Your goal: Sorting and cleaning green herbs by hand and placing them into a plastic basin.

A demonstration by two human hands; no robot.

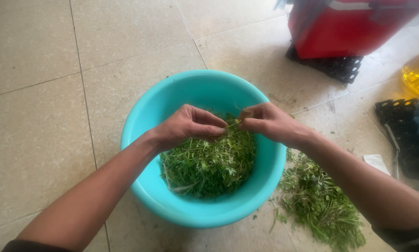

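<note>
A turquoise plastic bowl [181, 93] sits on the tiled floor, holding a heap of green leafy sprigs [209, 163]. Over the bowl my left hand [188, 126] and my right hand [268, 122] pinch the two ends of one thin green stem [233, 124] between their fingertips. Both hands hover just above the greens. A second heap of green sprigs [319, 200] lies on the floor to the right of the bowl, under my right forearm.
A red box [349, 25] stands on a black plastic crate [331, 65] at the back right. Another black crate [403, 126] and a bottle of yellow liquid [417, 74] are at the right edge. A white scrap [376, 162] lies on the beige tiles.
</note>
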